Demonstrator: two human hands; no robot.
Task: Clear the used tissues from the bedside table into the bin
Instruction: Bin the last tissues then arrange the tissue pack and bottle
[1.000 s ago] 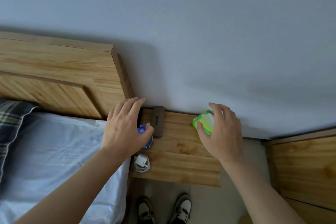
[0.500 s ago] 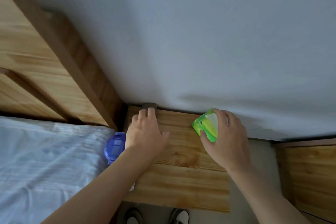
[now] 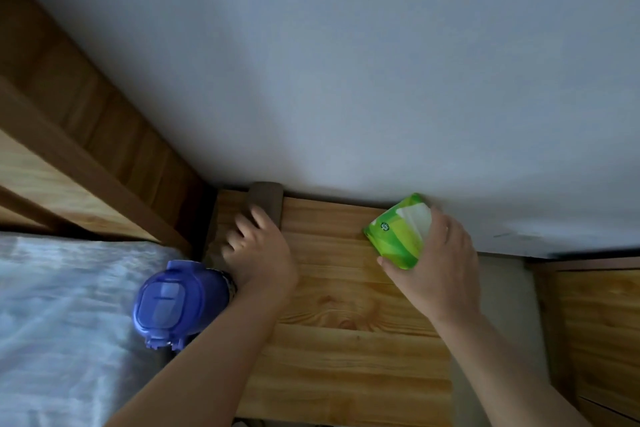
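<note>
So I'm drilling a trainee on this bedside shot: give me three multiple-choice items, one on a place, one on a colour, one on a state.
1. Where is the tissue pack?
A. on the bed
B. at the bedside table's back right by the wall
C. on the floor

2. What colour is the bottle lid?
A. red
B. blue-purple
C. black

3. What is the right hand doing?
A. gripping the pack
B. resting flat
C. pointing

Answers:
1 B, it sits against the wall.
2 B, the lid is blue-purple.
3 A, the fingers wrap the pack.

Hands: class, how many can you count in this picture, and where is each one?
2. The left hand rests on the bedside table beside the blue bottle; the right hand grips the green tissue pack.
</note>
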